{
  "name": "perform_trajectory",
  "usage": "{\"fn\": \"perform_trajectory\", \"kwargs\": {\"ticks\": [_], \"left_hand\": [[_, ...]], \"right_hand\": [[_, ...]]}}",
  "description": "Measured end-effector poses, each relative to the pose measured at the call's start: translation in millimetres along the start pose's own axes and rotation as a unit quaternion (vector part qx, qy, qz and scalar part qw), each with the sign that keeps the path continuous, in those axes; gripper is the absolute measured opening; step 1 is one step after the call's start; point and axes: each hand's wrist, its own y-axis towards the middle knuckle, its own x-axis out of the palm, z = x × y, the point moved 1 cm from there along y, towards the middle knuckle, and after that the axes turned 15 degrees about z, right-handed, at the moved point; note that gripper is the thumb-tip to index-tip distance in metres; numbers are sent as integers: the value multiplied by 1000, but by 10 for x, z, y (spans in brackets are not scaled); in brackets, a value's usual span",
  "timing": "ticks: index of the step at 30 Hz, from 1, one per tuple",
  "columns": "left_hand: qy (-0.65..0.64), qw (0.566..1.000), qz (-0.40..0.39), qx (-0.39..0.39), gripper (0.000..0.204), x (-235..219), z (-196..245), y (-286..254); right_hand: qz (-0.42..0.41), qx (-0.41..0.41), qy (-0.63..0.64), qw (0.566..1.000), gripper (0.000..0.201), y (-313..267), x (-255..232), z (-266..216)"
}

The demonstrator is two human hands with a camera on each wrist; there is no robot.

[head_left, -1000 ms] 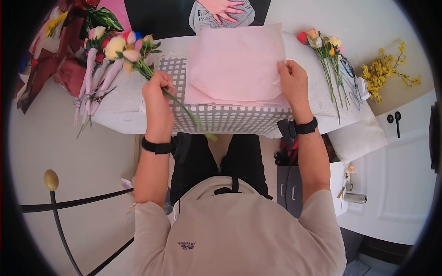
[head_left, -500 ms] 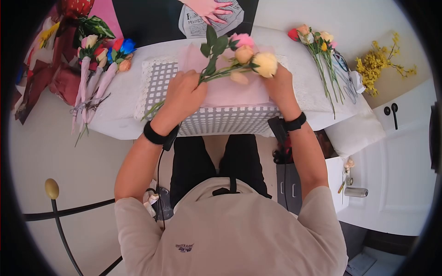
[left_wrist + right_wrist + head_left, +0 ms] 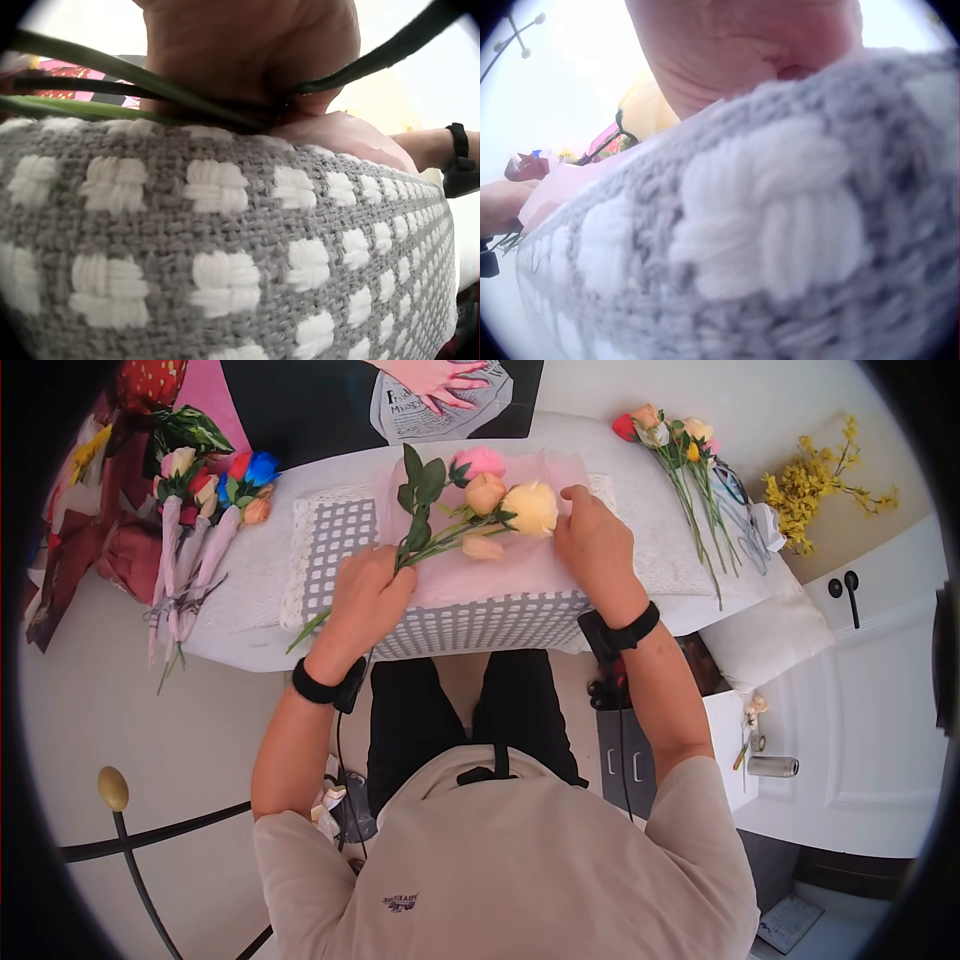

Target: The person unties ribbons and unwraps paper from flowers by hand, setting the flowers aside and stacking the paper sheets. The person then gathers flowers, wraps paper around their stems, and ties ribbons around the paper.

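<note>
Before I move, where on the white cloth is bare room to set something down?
Two bare strips of white cloth: left, between the wrapped flowers and the checked mat; right, between the right hand and the long stems. Crowded: the middle, with pink paper, roses and left hand.
</note>
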Motion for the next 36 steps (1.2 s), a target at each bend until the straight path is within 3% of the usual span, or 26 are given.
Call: {"fn": "perform_trajectory", "kwargs": {"ticks": [5, 11, 15, 17, 18, 20, 23, 29, 36], "left_hand": [[9, 999, 33, -8, 22, 79, -49, -47], [52, 998, 36, -9, 16, 69, -1, -86], [38, 999, 35, -3, 16, 50, 23, -78], [22, 999, 29, -28, 16, 69, -12, -81], [18, 999, 27, -25, 16, 79, -12, -80], [13, 998, 43, -35, 18, 88, -12, -83], [34, 998, 51, -25, 18, 101, -31, -93], [60, 996, 72, 15, 17, 127, -17, -112], [67, 994, 80, 14, 17, 115, -8, -135]], "right_hand": [[11, -71, 3, 997, 22, -21, -165, 93], [50, -77, 20, 996, 13, -88, -308, 129], [101, -52, 91, 989, 13, -69, -667, -132], [58, -25, 231, 971, 18, -154, -749, -298], [60, -22, 227, 972, 18, -245, -711, -368], [-20, -77, 298, 951, 21, -441, -516, -501], [23, -132, 233, 963, 27, -506, -345, -583], [89, -103, 42, 990, 36, -604, -94, -48], [86, -116, 28, 989, 33, -510, -188, -38]]}}
